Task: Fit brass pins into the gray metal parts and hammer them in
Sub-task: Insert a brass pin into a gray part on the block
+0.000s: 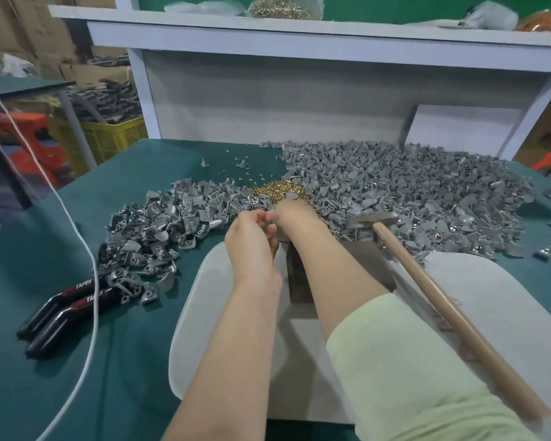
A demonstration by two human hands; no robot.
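My left hand (pixel 252 240) and my right hand (pixel 295 218) meet at the near edge of a small heap of brass pins (pixel 279 188). The left fingers curl around something small and gray that looks like a gray metal part, mostly hidden. My right hand's fingers are hidden behind its back and wrist. A large pile of gray metal parts (pixel 411 189) lies to the right and a smaller pile (pixel 159 224) to the left. A wooden-handled hammer (pixel 452 307) lies unheld, its head resting on the right pile. A dark metal block (pixel 363 265) sits under my right forearm.
A pale tray or pad (pixel 204 313) lies on the green table (pixel 45 313) under my arms. Two black tape tools (pixel 61 310) and a white cord (pixel 89 281) lie at the left. A white shelf frame (pixel 268 43) stands behind. Yellow crates (pixel 102 138) sit beyond the table.
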